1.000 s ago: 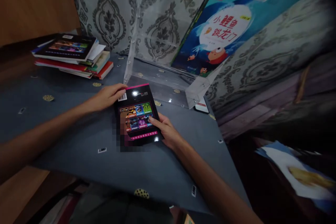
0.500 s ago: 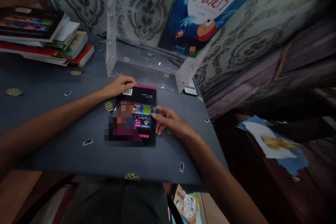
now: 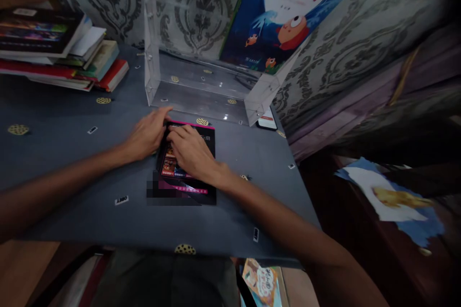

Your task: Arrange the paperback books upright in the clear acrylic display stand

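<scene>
A dark book with a pink top edge and small coloured pictures lies on the grey-blue tablecloth. My left hand is at its upper left corner, the fingers together against the book's left edge; whether they pinch anything is hidden. Across the upper part of the cover lies my right hand, its fingers spread and curved, with the fingertips near my left hand. The lower left of the book is covered by a blurred patch.
A clear acrylic stand is behind the book, a phone beside its right end. Stacked books lie at the left. A picture book leans at the back. Blue and white cloth or paper is at the right.
My right hand has moved left from the book's right edge onto its cover. My left hand has shifted slightly left and down, beside the upper left corner. The view has shifted a little.
</scene>
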### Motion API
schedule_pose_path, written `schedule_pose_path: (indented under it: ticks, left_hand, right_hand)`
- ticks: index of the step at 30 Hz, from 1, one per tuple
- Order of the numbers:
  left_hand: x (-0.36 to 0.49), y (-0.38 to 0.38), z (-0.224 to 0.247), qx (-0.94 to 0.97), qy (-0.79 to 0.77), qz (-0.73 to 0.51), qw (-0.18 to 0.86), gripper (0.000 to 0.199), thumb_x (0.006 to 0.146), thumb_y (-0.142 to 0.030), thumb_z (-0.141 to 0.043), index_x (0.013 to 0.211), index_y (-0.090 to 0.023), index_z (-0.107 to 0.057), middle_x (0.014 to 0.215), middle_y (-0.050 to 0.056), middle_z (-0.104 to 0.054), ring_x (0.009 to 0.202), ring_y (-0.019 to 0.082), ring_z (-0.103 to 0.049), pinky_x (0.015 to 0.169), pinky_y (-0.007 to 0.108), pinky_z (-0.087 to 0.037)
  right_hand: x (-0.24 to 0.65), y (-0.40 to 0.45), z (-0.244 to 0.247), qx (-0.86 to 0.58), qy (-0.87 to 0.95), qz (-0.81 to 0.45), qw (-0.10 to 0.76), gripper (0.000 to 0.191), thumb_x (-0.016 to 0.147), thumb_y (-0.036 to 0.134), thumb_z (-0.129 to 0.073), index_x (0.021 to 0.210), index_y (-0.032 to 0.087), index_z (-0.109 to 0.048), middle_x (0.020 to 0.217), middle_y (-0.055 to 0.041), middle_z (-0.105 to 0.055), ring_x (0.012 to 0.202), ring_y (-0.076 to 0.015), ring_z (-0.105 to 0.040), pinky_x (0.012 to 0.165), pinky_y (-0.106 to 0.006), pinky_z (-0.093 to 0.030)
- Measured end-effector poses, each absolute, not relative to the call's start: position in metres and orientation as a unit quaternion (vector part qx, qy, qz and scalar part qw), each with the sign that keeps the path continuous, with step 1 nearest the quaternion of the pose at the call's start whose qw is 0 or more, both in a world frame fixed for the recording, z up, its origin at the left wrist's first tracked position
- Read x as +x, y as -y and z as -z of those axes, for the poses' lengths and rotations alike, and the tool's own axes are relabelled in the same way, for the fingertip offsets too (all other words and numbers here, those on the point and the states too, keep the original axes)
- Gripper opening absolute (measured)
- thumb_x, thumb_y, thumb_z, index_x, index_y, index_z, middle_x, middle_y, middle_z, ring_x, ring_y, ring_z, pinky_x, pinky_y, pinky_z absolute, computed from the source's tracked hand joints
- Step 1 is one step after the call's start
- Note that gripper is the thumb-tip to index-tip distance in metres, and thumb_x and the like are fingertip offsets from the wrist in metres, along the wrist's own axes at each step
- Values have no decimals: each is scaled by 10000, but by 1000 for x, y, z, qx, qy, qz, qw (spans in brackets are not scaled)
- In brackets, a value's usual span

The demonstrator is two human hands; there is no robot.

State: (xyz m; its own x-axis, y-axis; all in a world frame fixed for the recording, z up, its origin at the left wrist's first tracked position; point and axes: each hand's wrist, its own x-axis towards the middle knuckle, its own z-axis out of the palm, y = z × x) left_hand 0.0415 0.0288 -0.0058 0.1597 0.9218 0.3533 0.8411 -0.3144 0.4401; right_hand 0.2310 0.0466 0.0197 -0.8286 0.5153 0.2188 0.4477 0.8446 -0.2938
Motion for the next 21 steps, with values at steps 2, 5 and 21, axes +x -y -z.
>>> schedule_pose_path:
  ticks: [2, 5, 21]
  left_hand:
    - [33, -26, 8, 749, -575, -307, 116, 578, 941, -250, -369, 1517, -218, -347, 1318, 114, -677, 1250, 272, -624, 1098, 459, -487]
    - [27, -29, 10, 749, -565, -313, 150, 595, 943, -224, -359, 1536, -199, -304, 1288, 108, -708, 1253, 264, -636, 1113, 470, -482]
    - [35, -25, 8, 757, -584, -283, 75, 494, 987, -323, -427, 1458, -178, -384, 1279, 124, -697, 1262, 293, -612, 1089, 507, -482]
  right_hand:
    - [216, -52, -14, -243, 955, -105, 136, 226, 993, 77, -463, 1117, 139, -642, 1303, -168, -666, 1169, -292, -548, 1035, -475, -457]
    - [209, -59, -6, -254, 952, -102, 140, 222, 1010, 92, -433, 1117, 161, -614, 1236, -153, -688, 1122, -295, -534, 999, -479, -452]
    - [255, -62, -2, -292, 925, -168, 175, 305, 1048, 234, -486, 1318, 139, -593, 1447, -173, -621, 1355, -266, -553, 1156, -466, -435]
